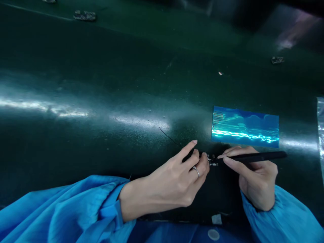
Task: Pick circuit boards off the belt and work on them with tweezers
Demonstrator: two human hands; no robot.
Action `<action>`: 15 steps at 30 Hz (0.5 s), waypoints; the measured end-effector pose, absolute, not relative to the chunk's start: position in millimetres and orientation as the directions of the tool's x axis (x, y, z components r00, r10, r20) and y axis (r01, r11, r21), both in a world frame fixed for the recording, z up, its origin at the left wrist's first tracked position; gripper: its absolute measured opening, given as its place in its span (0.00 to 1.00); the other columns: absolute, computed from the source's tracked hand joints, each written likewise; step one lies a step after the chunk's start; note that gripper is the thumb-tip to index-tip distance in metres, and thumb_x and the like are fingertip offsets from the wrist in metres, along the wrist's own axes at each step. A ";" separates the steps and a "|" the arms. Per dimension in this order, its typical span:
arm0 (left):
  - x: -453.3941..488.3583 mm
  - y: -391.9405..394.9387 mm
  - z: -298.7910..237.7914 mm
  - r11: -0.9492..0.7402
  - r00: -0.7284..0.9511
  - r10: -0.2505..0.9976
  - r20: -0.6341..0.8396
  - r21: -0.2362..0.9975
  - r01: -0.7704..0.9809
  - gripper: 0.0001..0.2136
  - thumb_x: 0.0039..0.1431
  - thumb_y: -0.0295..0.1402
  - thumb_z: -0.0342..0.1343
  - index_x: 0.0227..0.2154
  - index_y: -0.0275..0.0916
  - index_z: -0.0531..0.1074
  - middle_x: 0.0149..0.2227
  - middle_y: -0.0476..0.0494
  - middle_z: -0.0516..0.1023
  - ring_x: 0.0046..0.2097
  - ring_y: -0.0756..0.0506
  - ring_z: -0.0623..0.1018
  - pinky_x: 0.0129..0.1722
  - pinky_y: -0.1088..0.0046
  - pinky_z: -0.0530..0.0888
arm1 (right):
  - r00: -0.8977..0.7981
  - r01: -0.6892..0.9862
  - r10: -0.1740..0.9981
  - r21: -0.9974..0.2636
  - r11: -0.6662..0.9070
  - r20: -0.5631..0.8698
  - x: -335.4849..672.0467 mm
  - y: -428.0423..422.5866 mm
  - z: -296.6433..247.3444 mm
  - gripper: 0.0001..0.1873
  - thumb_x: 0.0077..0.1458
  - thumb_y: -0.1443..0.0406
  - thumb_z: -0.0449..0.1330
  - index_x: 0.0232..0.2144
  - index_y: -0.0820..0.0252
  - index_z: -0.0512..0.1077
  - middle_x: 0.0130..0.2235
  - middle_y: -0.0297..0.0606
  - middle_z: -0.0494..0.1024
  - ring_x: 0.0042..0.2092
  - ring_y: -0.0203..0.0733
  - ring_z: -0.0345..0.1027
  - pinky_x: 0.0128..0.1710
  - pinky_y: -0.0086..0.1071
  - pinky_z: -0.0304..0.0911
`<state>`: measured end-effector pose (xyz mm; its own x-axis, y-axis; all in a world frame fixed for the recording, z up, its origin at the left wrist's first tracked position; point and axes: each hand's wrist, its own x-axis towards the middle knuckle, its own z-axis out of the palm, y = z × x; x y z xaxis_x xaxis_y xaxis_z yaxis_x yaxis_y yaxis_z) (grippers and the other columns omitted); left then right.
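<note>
My left hand [181,175], with a ring on one finger, has its fingers curled at a small circuit board [213,160]. Most of that board is hidden behind the fingertips. My right hand [255,177] pinches a black pen-shaped tool, probably tweezers [263,156], whose tip points left at the board. A thin dark wire [168,136] runs up and left from beside my left index finger. Just beyond my right hand lies a blue sheet [245,127] with rows of tiny dark parts on its left end.
The dark green mat [113,77] covers the table. Small metallic parts [84,16] lie at the far left, and another small part [277,60] at the far right. A pale scrap [220,73] sits between. Clear plastic [321,131] borders the right edge.
</note>
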<state>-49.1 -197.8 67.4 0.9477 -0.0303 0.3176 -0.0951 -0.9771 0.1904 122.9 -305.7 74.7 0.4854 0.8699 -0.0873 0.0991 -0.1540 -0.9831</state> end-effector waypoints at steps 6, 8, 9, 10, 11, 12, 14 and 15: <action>-47.4 -196.0 67.6 -0.983 0.942 -0.052 0.332 0.150 -0.107 0.13 0.61 0.23 0.46 0.43 0.25 0.72 0.43 0.33 0.75 0.44 0.38 0.75 0.52 0.51 0.69 | 0.474 0.112 0.876 -0.980 -0.167 -0.095 123.2 -305.7 74.9 0.11 0.51 0.74 0.62 0.31 0.51 0.77 0.31 0.31 0.77 0.35 0.43 0.70 0.38 0.37 0.64; -47.0 -196.6 67.1 -0.983 0.940 -0.040 0.339 0.153 -0.097 0.13 0.61 0.23 0.45 0.43 0.26 0.72 0.43 0.33 0.75 0.44 0.38 0.75 0.52 0.51 0.69 | 0.472 0.111 0.875 -0.978 -0.174 -0.102 123.5 -305.1 74.1 0.11 0.51 0.74 0.62 0.32 0.51 0.77 0.31 0.31 0.77 0.36 0.43 0.70 0.38 0.37 0.64; -46.8 -197.2 66.6 -0.984 0.937 -0.031 0.349 0.156 -0.091 0.13 0.60 0.22 0.45 0.42 0.26 0.72 0.42 0.33 0.75 0.44 0.38 0.76 0.52 0.51 0.70 | 0.471 0.111 0.876 -0.978 -0.175 -0.103 123.5 -304.9 73.6 0.11 0.51 0.74 0.63 0.32 0.50 0.77 0.31 0.31 0.77 0.36 0.43 0.70 0.38 0.36 0.64; -46.6 -197.8 66.0 -0.983 0.932 -0.019 0.362 0.161 -0.083 0.12 0.60 0.22 0.45 0.42 0.26 0.72 0.42 0.33 0.75 0.44 0.39 0.76 0.52 0.51 0.69 | 0.472 0.109 0.875 -0.978 -0.178 -0.106 123.4 -304.9 73.1 0.11 0.51 0.74 0.63 0.32 0.51 0.77 0.31 0.31 0.77 0.37 0.43 0.70 0.38 0.36 0.64; -46.3 -198.6 65.2 -0.984 0.926 -0.009 0.377 0.164 -0.076 0.12 0.60 0.22 0.45 0.41 0.26 0.72 0.42 0.34 0.75 0.43 0.39 0.75 0.52 0.51 0.69 | 0.480 0.099 0.870 -0.978 -0.186 -0.117 123.2 -305.2 72.6 0.10 0.51 0.73 0.63 0.31 0.51 0.78 0.31 0.32 0.77 0.36 0.43 0.70 0.38 0.36 0.64; -45.8 -199.2 64.1 -0.984 0.924 -0.003 0.382 0.165 -0.072 0.12 0.60 0.22 0.46 0.41 0.26 0.72 0.42 0.34 0.75 0.43 0.40 0.75 0.53 0.52 0.69 | 0.495 0.080 0.858 -0.977 -0.200 -0.135 122.8 -305.8 72.1 0.09 0.50 0.72 0.64 0.30 0.52 0.78 0.31 0.32 0.77 0.36 0.43 0.70 0.38 0.36 0.65; -44.5 -199.8 61.6 -0.982 0.918 0.003 0.397 0.173 -0.072 0.11 0.60 0.22 0.46 0.40 0.27 0.72 0.40 0.36 0.75 0.42 0.41 0.75 0.54 0.52 0.68 | 0.534 0.021 0.824 -0.971 -0.237 -0.190 121.5 -307.8 71.2 0.05 0.48 0.70 0.66 0.28 0.54 0.78 0.30 0.34 0.78 0.36 0.44 0.70 0.37 0.35 0.65; -43.7 -199.6 60.2 -0.980 0.914 0.007 0.405 0.183 -0.073 0.10 0.60 0.22 0.47 0.39 0.28 0.73 0.38 0.38 0.75 0.41 0.42 0.75 0.54 0.53 0.68 | 0.550 -0.012 0.807 -0.968 -0.250 -0.215 120.7 -309.1 70.6 0.04 0.48 0.69 0.66 0.27 0.54 0.78 0.30 0.34 0.78 0.36 0.44 0.71 0.37 0.34 0.65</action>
<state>-43.7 -199.6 60.2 0.9142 0.0073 0.4052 -0.0734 -0.9803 0.1833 120.7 -309.1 70.6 0.5504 0.8067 -0.2150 -0.0119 -0.2500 -0.9682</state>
